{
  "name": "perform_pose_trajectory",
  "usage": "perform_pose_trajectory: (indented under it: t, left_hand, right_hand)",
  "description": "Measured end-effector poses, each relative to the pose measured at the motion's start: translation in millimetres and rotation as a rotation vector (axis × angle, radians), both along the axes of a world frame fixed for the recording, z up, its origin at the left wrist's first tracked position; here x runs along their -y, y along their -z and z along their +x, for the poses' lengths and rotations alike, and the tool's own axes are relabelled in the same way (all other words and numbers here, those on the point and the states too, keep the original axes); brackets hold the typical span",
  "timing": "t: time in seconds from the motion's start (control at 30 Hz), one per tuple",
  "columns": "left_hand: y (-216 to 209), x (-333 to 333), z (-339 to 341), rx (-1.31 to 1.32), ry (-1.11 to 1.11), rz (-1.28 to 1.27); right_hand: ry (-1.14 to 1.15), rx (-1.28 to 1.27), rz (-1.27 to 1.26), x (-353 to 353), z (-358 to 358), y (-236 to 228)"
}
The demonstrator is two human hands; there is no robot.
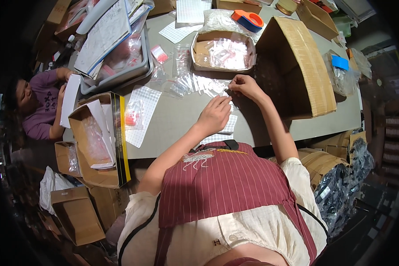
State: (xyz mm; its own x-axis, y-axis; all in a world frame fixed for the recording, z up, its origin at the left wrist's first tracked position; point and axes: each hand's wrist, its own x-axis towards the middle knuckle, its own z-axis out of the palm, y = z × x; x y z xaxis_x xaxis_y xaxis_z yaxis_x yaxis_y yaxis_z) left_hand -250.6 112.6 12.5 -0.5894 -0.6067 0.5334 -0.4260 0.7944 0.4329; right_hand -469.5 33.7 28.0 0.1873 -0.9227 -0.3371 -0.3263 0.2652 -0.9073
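Observation:
My left hand [213, 114] lies low over the grey table [173, 128], fingers bent and pressed together. Just beyond its fingertips, my right hand [247, 86] pinches with thumb and forefinger. Whatever lies between the fingers of either hand is too small to make out. Small clear plastic bags [195, 84] are spread in an overlapping row left of my right hand. Beneath and beside my left hand rests a white sheet of round stickers [228, 126]. Beyond the row, a low cardboard box [224, 67] holds many small clear packets [228, 51] with red marks.
A big cardboard box [303, 66] stands open at the right, near my right forearm. Rolls of tape [248, 20] lie at the back. To the left are a grey bin [115, 80], another sticker sheet [144, 111], an open carton [93, 137] and a person [42, 102] holding white card.

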Motion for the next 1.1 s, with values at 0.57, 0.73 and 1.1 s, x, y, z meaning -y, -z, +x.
perform_pose_trajectory:
  t: [0.57, 0.73, 1.1]
  left_hand:
    - [-4, 1, -1, -0.029, 0.006, -0.019]
    - [-3, -1, 0, 0.001, 0.012, 0.009]
    - [-6, -1, 0, -0.036, 0.002, -0.02]
  right_hand:
    - [-0.415, -0.821, 0.126, 32, 26, -47]
    - [-0.61, -1.063, 0.102, 46, 43, -57]
    - [-0.383, -0.498, 0.215, 42, 0, -27]
